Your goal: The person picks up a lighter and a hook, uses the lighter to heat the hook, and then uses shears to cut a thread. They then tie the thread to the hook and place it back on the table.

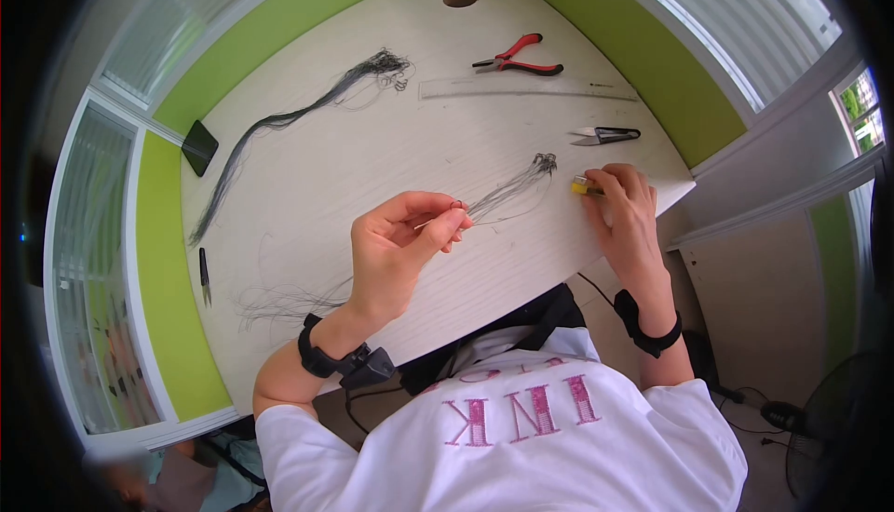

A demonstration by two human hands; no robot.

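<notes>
My left hand [410, 233] pinches something small and dark, perhaps a strand end, between thumb and forefinger. Just right of those fingertips lies a bundle of thin dark strands [507, 191] with curled ends, and more loose strands [279, 303] spread out left of the wrist. At the table's right side, my right hand [626, 209] has its fingers closed on a small yellow object with a clear part [585, 186]. What that object is cannot be made out.
Red-handled pliers [518, 58], a clear ruler [521, 90] and black-handled snips [605, 136] lie at the right back. A long strand bundle [289, 119], a black flat object [199, 148] and tweezers [205, 276] lie left. Green partitions [168, 326] border the table.
</notes>
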